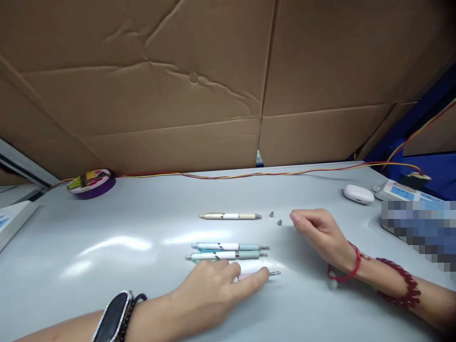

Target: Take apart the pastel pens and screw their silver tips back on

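My left hand (217,287) is closed over a pale pen with its thumb along the barrel. Most of that pen is hidden; its thin bare metal end (275,273) sticks out to the right. Just beyond lie two light-blue and white pens (228,255), side by side, their thin inner ends showing. Farther back is a cream and white pen (231,216) with a pointed metal tip. Two small metal pen tips (280,222) stand on the table right of it. My right hand (320,235) is beside them, fingers curled in; whatever they hold is hidden.
A purple-sided roll of tape (91,184) lies at the back left. On the right are a white earbud case (358,194) and a power strip (402,191). Red and yellow wires (213,177) run along the back edge, before a cardboard wall (171,95).
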A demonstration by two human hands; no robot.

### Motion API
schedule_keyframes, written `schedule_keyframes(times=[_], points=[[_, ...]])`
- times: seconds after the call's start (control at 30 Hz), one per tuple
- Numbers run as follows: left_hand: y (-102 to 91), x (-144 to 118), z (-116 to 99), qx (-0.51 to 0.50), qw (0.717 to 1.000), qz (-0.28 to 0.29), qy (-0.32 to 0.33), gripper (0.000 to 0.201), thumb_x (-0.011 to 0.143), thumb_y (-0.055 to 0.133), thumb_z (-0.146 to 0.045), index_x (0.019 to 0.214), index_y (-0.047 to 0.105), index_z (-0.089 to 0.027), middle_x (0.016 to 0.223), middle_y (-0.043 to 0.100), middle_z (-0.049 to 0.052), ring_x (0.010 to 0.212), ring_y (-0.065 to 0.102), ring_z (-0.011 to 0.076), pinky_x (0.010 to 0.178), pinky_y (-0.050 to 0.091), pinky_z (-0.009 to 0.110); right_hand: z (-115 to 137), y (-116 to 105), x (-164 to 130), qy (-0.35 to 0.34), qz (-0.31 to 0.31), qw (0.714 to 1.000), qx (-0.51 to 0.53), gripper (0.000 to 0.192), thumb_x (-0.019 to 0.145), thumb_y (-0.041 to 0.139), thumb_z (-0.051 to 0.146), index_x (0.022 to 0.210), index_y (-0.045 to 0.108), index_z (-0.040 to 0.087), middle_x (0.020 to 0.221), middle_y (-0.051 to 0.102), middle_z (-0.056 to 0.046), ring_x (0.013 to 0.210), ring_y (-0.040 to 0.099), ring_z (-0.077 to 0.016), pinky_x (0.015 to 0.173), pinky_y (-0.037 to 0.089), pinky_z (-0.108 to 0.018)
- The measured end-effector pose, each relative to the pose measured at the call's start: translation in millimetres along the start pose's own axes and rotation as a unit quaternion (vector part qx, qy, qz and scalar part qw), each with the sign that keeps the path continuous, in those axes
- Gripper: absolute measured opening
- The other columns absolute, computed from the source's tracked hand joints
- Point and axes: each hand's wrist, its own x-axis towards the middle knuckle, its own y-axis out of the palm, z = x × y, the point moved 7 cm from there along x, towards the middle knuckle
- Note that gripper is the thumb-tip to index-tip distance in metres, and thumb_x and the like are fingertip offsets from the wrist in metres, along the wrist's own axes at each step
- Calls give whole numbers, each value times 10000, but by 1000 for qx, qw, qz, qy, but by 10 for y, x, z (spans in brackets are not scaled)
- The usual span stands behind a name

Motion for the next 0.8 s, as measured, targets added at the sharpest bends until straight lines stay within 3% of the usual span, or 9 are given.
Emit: schedule_keyframes(times=[0.1, 0.2, 0.27, 0.4, 0.67, 0.8], points=[[-111, -5, -61, 35, 997, -65, 28, 485, 802, 390, -33, 1266, 389, -174, 648, 549, -15, 493, 502, 161, 434, 354, 261, -79, -119, 97, 43, 67, 982, -169, 400, 871, 382, 360, 560, 190, 197, 512, 204, 49, 481, 192, -100, 457, 187, -246], [-249, -2, -134, 42, 989, -133, 50, 227, 887, 403, -98, 1080, 513, -143, 581, 520, -25, 465, 458, 140, 423, 327, 264, -191, -187, 86, 69, 145, 922, -352, 345, 843, 418, 291, 546, 271, 195, 466, 349, 31, 436, 280, -104, 456, 192, -254], [-315, 7, -182, 45, 984, -158, 64, 115, 912, 435, -145, 938, 547, -158, 544, 502, -35, 446, 431, 125, 420, 315, 265, -233, -211, 64, 64, 157, 900, -401, 302, 831, 425, 273, 556, 325, 199, 488, 426, 11, 433, 325, -114, 455, 184, -260], [-346, 46, -180, 67, 983, -161, 64, 91, 890, 487, -111, 893, 559, -167, 606, 541, -20, 514, 477, 129, 501, 357, 273, -288, -152, 54, 43, 170, 895, -411, 278, 851, 417, 291, 589, 392, 203, 520, 481, 3, 451, 376, -129, 460, 186, -267], [-225, 77, 47, 52, 988, -141, -15, 220, 953, 357, -140, 879, 561, -176, 761, 584, 24, 645, 493, 158, 581, 336, 285, -302, -94, 78, 22, 163, 891, -423, 337, 919, 360, 419, 660, 433, 215, 570, 553, -13, 493, 478, -158, 473, 228, -272], [-194, 81, 103, 47, 990, -127, -29, 268, 935, 321, -82, 998, 559, -187, 874, 608, 38, 745, 511, 187, 640, 366, 308, -282, -185, 82, 45, 175, 897, -403, 379, 893, 384, 519, 683, 445, 210, 570, 550, 1, 485, 480, -153, 460, 251, -253]])
